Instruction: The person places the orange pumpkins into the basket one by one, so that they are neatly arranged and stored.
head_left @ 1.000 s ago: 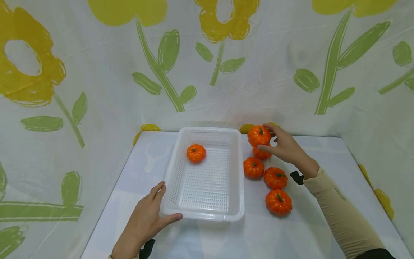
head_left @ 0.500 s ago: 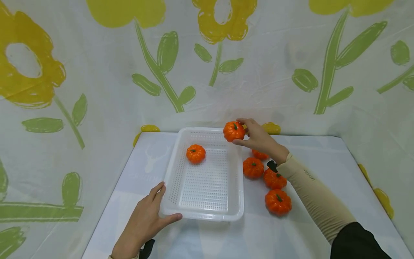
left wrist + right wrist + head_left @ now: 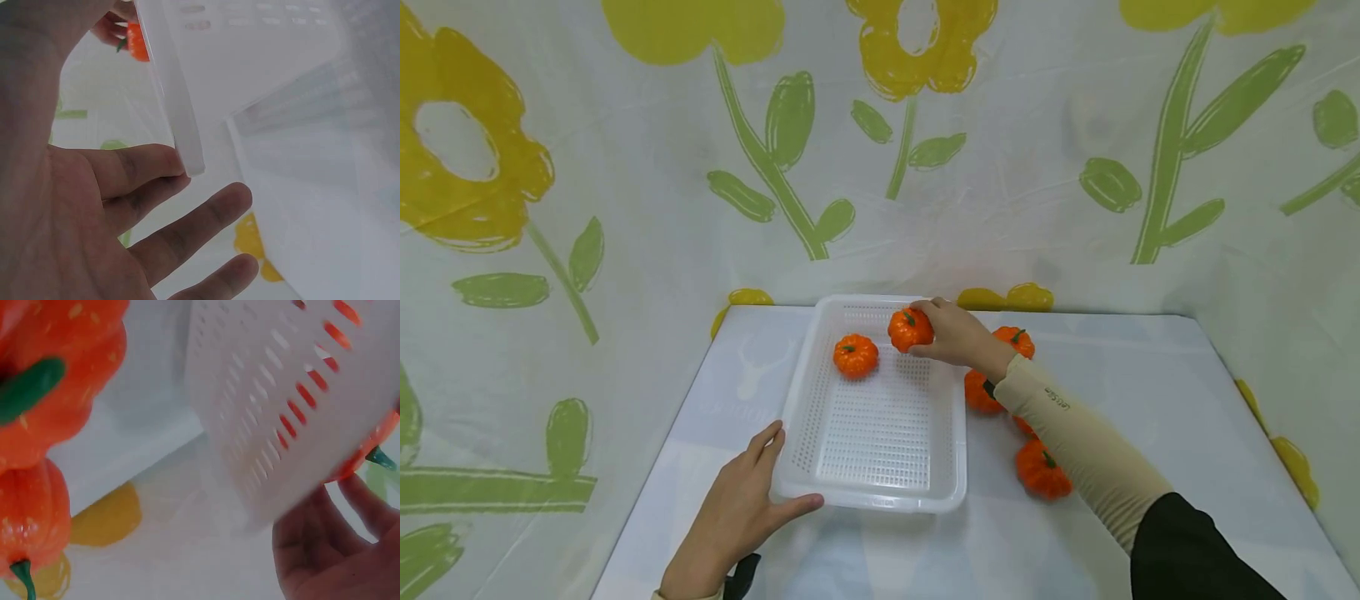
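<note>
My right hand (image 3: 958,335) grips a small orange pumpkin (image 3: 908,331) with a green stem, over the far right part of a white perforated plastic basket (image 3: 880,454). Whether it touches the basket floor I cannot tell. Another pumpkin (image 3: 855,357) lies inside, toward the far left. My left hand (image 3: 733,500) rests against the basket's near left corner, thumb along the front rim. In the left wrist view, extended fingers (image 3: 134,169) touch the basket rim (image 3: 190,140). The right wrist view shows the basket's perforated wall (image 3: 250,419) beside my right hand (image 3: 337,540).
To the right of the basket are several more pumpkins, among them a far one (image 3: 1017,340), one by the rim (image 3: 981,394) and a near one (image 3: 1042,472); my right arm partly covers them. A flower-patterned curtain (image 3: 1000,225) hangs behind the white table (image 3: 1157,400).
My right hand has carried the pumpkin left from the group beside the basket, then lowered it over the basket's far right part. The left hand and basket have stayed in place.
</note>
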`<act>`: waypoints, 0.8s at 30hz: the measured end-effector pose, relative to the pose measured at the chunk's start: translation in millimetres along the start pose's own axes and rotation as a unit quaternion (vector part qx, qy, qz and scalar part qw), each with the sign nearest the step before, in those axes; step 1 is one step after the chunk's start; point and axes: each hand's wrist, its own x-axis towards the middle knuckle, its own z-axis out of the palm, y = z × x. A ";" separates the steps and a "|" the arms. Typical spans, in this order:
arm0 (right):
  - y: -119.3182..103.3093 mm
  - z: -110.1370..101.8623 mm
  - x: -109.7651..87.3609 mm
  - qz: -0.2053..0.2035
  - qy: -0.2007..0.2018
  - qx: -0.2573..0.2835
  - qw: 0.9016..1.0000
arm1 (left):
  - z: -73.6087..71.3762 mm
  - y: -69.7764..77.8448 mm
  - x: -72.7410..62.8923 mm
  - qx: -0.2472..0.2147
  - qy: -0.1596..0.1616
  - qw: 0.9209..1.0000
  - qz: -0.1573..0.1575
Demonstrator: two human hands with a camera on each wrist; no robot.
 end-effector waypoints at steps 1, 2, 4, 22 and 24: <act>-0.5 4.2 1.6 -0.004 -0.001 -0.016 1.000 | 0.0 0.1 0.0 0.000 0.000 1.000 0.001; -1.4 8.1 3.1 -0.007 -0.001 -0.030 1.000 | -0.1 0.4 -0.1 0.000 0.000 1.000 0.000; -2.7 15.6 5.4 -0.016 -0.003 -0.052 0.999 | -0.4 1.0 -0.1 -0.002 -0.003 1.000 -0.004; -12.9 40.6 11.5 0.007 -0.093 -0.164 0.982 | -0.7 4.9 1.9 0.014 -0.015 1.000 -0.022; -13.4 41.1 11.2 0.005 -0.092 -0.163 0.982 | -1.4 5.8 2.3 0.013 -0.022 0.999 -0.031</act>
